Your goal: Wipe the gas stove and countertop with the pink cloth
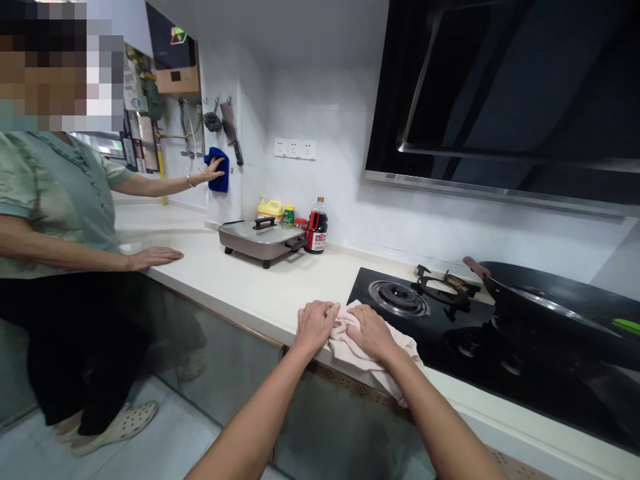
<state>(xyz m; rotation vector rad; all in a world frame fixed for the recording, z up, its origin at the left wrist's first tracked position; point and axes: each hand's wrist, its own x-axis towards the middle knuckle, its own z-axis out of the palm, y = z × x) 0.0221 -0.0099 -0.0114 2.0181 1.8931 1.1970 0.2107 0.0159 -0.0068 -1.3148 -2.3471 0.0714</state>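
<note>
A pale pink cloth (353, 347) lies bunched on the counter's front edge, against the left side of the black gas stove (425, 333), with part hanging over the edge. My right hand (373, 331) presses on the cloth with its fingers curled into the folds. My left hand (317, 325) is closed at the cloth's left side, its fingertips gripping the fabric there. The stove's left burner (399, 297) is just beyond my hands, without a pan support on it.
A black wok (550, 313) stands on the stove at right, under the range hood (500, 100). An electric pan (260, 243) with a lid and a dark sauce bottle (317, 227) stand further back. At left, another person wipes the wall with a blue cloth (218, 180), near a hanging cleaver (231, 127).
</note>
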